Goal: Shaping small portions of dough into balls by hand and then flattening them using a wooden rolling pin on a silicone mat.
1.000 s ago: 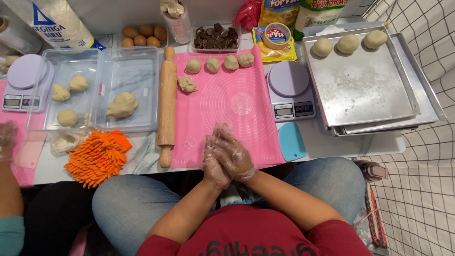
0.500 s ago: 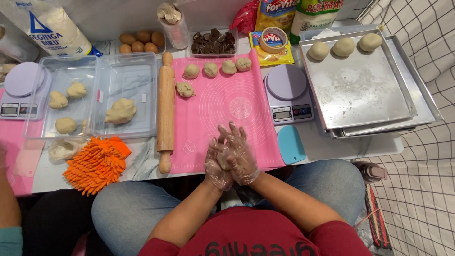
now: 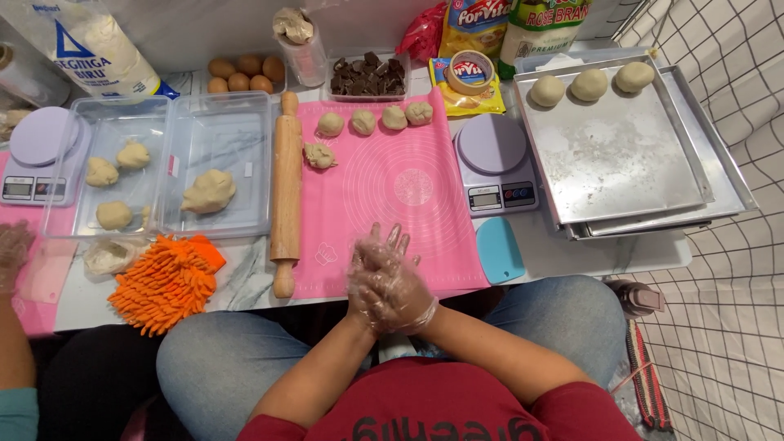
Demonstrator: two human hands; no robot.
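Note:
My two hands, in thin clear plastic gloves, are pressed palm to palm over the near edge of a pink silicone mat (image 3: pixel 408 180). My right hand (image 3: pixel 402 298) lies on top, and the fingers of my left hand (image 3: pixel 379 251) stick out beyond it. Whatever lies between the palms is hidden. Several small dough pieces (image 3: pixel 363 122) sit in a row at the mat's far edge, with one rougher lump (image 3: pixel 319 155) below them. A wooden rolling pin (image 3: pixel 286 188) lies along the mat's left side.
A lilac scale (image 3: pixel 492 159) and a blue scraper (image 3: pixel 499 249) sit right of the mat, then stacked metal trays (image 3: pixel 621 155) with three dough balls (image 3: pixel 590 84). Left are clear boxes (image 3: pixel 216 139) with dough, an orange mitt (image 3: pixel 163 282) and another person's gloved hand (image 3: pixel 12 249).
My pressed hands have slid against each other and stayed in the same spot over the mat's near edge. The dough pieces and tools have not moved.

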